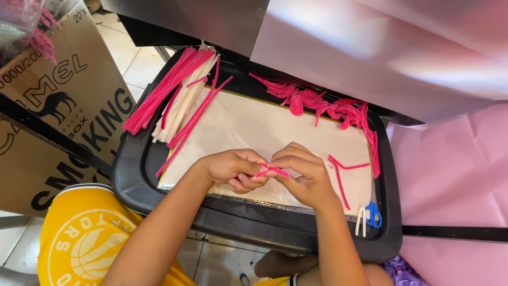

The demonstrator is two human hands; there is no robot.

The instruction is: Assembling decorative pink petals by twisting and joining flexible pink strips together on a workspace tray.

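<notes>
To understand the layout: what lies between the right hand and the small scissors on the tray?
In the head view, loose pink strips lie between the right hand and the scissors.

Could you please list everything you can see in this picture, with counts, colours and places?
tray: one, black, centre
sheet: one, cream, lining the tray
straight stems: a bundle, pink, tray's upper left
white strips: a bundle, beside the straight stems
bent stems: a heap, pink, tray's far edge
loose stem: one, pink, right of the hands
scissors: one pair, blue and white, tray's lower right
box: one, brown cardboard, left
paper: pink, right
left hand: pinching short stem
right hand: pinching the same stem
</notes>
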